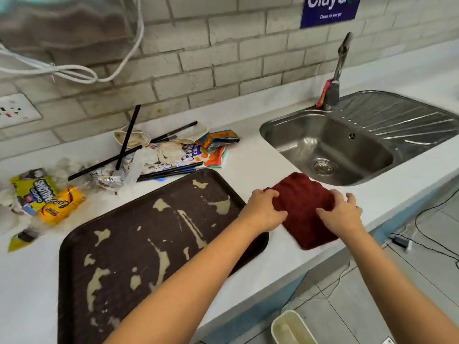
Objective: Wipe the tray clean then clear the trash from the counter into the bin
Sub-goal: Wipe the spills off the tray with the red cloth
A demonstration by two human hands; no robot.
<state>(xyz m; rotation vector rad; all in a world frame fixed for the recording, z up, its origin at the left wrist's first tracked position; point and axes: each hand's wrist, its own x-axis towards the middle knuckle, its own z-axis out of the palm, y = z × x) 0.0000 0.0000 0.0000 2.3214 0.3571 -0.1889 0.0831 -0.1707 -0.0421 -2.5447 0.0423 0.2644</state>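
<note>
Both hands on the red cloth (304,209) at frame centre, left hand (264,211) pinching its edge, right hand (340,214) loosely spread; smeared tray (154,256) lower left, a careless swipe could fling residue onto the counter (248,167).

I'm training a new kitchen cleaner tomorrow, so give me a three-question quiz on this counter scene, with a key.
1. True or false: the dark brown plastic tray is already wiped clean.
2. What do the left hand and right hand rest on?
A) the stainless steel sink
B) the folded dark red cloth
C) the black plastic straws
3. Fill in: the heap of snack wrappers lies on the white counter behind the ____.

Key:
1. False; pale smears cover it.
2. B.
3. tray.
</note>
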